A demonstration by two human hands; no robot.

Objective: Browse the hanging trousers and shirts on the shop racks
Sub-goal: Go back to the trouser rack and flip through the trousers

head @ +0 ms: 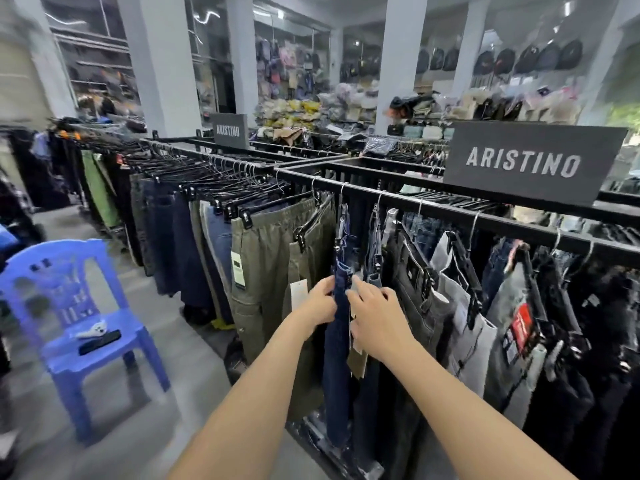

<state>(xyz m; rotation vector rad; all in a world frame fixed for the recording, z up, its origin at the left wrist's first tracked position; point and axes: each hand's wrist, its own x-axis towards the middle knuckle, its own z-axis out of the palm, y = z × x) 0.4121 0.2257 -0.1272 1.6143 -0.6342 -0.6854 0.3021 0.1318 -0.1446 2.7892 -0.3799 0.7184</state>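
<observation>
A black metal rack runs across the view, hung with trousers on clip hangers. Dark blue jeans hang at the middle of it. My left hand grips their left edge near the waistband. My right hand lies on their right side with fingers spread, pressing against the neighbouring jeans. Olive cargo trousers with a paper tag hang just left of my hands. Grey and black jeans hang to the right. No shirts are clearly seen.
A blue plastic chair stands on the grey floor at the left, with a black phone and a small white object on its seat. A second trouser rack runs back to the left. A dark ARISTINO sign sits on the rack. Bags fill the far shelves.
</observation>
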